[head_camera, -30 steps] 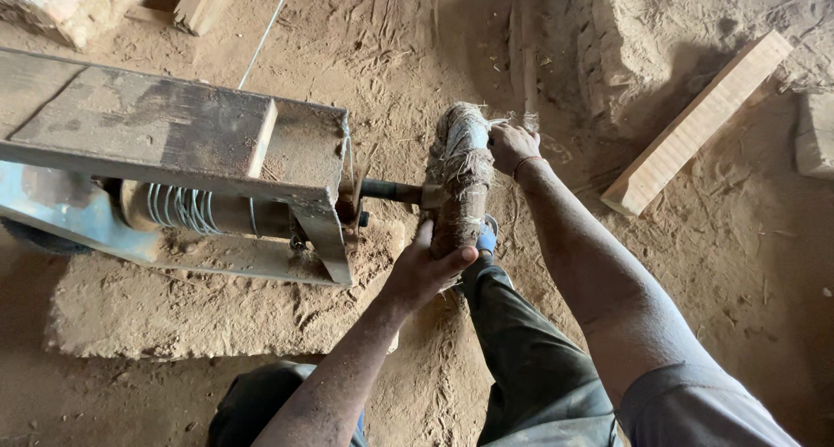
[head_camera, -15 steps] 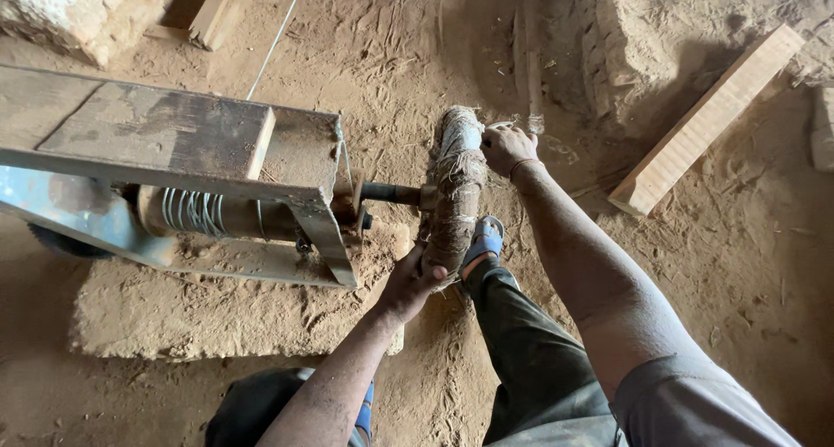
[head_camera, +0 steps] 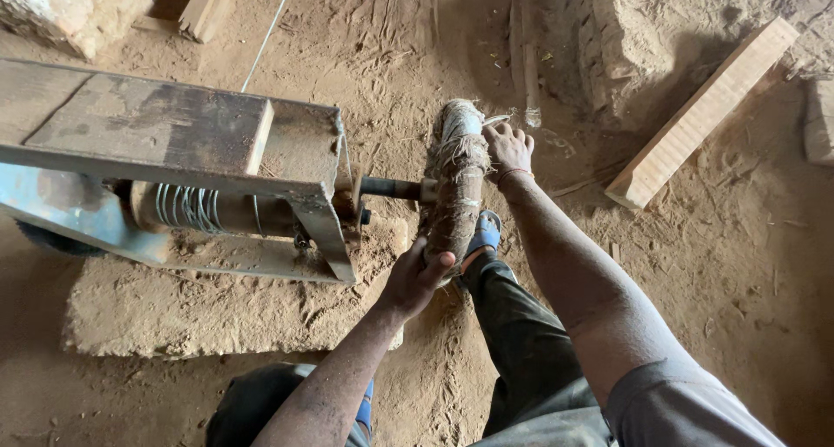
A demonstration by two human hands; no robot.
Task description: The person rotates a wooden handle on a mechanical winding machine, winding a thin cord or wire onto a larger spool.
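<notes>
A worn wheel point(head_camera: 458, 179) wrapped in frayed rope and rags sits on a metal axle point(head_camera: 393, 188) at the end of a metal and wood winch frame point(head_camera: 182, 143). My left hand point(head_camera: 415, 278) grips the near rim of the wheel. My right hand point(head_camera: 510, 148) holds the far rim beside a thin handle. A drum wound with wire point(head_camera: 187, 207) lies under the frame. My foot in a blue sandal point(head_camera: 485, 233) rests on the sandy ground just right of the wheel.
A pale wooden plank point(head_camera: 699, 115) lies on the sand at the right. A stone block point(head_camera: 234, 304) supports the frame. A thin cable point(head_camera: 269, 32) runs off toward the top. More blocks and timber lie at the top left point(head_camera: 74, 8).
The view has shifted slightly. Both hands keep hold of the wheel, the left hand lower on the near rim than a second ago.
</notes>
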